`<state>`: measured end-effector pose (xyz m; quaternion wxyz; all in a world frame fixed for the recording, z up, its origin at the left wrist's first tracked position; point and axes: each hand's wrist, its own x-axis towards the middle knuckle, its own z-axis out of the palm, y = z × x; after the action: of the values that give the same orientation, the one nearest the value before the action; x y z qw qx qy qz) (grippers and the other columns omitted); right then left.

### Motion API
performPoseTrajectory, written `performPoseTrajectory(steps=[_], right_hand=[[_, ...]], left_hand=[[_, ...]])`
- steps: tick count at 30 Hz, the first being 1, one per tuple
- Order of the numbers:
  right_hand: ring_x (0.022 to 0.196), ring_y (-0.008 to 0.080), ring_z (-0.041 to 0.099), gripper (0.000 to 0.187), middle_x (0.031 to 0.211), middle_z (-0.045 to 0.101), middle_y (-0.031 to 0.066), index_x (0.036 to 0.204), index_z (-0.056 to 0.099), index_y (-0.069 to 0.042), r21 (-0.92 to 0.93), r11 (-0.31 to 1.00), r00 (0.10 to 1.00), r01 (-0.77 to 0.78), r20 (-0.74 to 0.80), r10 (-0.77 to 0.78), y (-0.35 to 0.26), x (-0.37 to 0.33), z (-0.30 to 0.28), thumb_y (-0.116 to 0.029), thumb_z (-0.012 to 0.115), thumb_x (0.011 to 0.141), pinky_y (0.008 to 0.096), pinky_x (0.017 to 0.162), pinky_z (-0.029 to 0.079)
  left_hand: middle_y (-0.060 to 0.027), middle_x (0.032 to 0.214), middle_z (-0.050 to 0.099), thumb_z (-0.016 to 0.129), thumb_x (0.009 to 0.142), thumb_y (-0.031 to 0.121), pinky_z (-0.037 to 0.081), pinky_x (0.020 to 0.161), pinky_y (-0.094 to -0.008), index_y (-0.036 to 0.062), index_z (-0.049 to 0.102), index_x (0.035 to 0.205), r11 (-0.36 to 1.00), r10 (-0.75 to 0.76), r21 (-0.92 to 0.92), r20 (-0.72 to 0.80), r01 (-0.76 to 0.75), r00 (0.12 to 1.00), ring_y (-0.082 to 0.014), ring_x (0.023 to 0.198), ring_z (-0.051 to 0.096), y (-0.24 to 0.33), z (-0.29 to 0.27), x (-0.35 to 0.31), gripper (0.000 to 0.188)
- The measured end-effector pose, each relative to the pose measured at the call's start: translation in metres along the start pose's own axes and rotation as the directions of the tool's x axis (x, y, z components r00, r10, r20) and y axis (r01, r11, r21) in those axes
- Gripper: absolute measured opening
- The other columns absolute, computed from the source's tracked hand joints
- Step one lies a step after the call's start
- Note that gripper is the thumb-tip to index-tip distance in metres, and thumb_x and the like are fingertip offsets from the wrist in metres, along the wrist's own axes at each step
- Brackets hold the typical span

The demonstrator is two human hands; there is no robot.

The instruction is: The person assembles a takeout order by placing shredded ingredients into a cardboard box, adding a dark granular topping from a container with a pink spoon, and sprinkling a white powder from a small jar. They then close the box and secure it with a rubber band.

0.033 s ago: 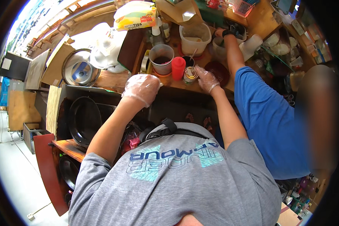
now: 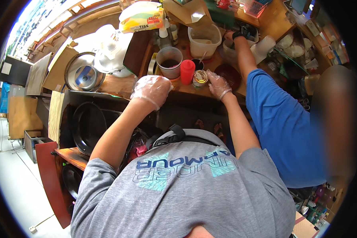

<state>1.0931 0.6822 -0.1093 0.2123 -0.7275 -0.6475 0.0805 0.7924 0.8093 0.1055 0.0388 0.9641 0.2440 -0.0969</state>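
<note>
My left hand [image 2: 151,91], in a clear plastic glove, is closed in a fist at the counter's front edge. Whatever it may hold is hidden by the fingers. Just beyond it stands a clear round tub [image 2: 169,65] with dark contents. My gloved right hand [image 2: 219,86] has its fingers stretched out close beside a small tin can [image 2: 200,77]; whether they touch it I cannot tell. Left of the can a red squeeze bottle [image 2: 187,72] stands upright. Behind the can is a dark cup [image 2: 196,62] with a thin stick leaning in it.
A co-worker's arm [image 2: 246,55] reaches over the counter at right. A pale tub [image 2: 204,45], a dark red round dish [image 2: 229,77] and a yellow-white tissue pack [image 2: 142,18] sit around. Left are a metal lid [image 2: 84,71] and a black pan [image 2: 89,127] below.
My left fist has turned slightly, and a small pale tip at its right side no longer shows. My right hand has barely moved.
</note>
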Motion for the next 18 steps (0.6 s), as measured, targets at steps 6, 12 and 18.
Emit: performPoseTrajectory(steps=[6, 12, 18], right_hand=[[0.126, 0.0424, 0.063, 0.05, 0.134, 0.067, 0.0244, 0.134, 0.062, -0.002, 0.033, 0.957, 0.951, -0.289, 0.126, 0.282, -0.016, -0.019, -0.011, -0.014, 0.075, 0.088, 0.0481, 0.107, 0.051], [0.107, 0.044, 0.07, 0.048, 0.113, 0.074, 0.0247, 0.126, 0.067, -0.007, 0.083, 0.92, 0.923, -0.383, 0.051, 0.38, -0.029, -0.009, 0.014, -0.024, 0.083, 0.084, 0.0524, 0.094, 0.057], [0.109, 0.0419, 0.07, 0.064, 0.117, 0.072, 0.0228, 0.135, 0.058, -0.006, 0.345, 0.821, 0.872, -0.455, -0.014, 0.489, -0.033, -0.004, 0.03, -0.03, 0.086, 0.083, 0.0495, 0.096, 0.055]], left_hand=[[-0.0194, 0.092, 0.077, 0.066, 0.094, 0.018, 0.061, 0.08, -0.0477, 0.0058, 0.08, 0.09, 0.995, 0.064, 0.073, 0.1, -0.071, 0.993, -0.0373, 0.09, 0.077, 0.026, -0.022, 0.045, 0.019], [-0.0179, 0.097, 0.079, 0.067, 0.093, 0.016, 0.062, 0.083, -0.0449, 0.0046, 0.081, 0.092, 0.972, 0.135, 0.166, 0.194, -0.169, 0.972, -0.0346, 0.095, 0.078, 0.047, -0.055, 0.06, 0.017], [-0.0175, 0.112, 0.078, 0.068, 0.092, 0.013, 0.062, 0.087, -0.0438, 0.0025, 0.08, 0.102, 0.957, 0.14, 0.205, 0.297, -0.207, 0.945, -0.034, 0.106, 0.076, 0.065, -0.089, 0.087, 0.019]])
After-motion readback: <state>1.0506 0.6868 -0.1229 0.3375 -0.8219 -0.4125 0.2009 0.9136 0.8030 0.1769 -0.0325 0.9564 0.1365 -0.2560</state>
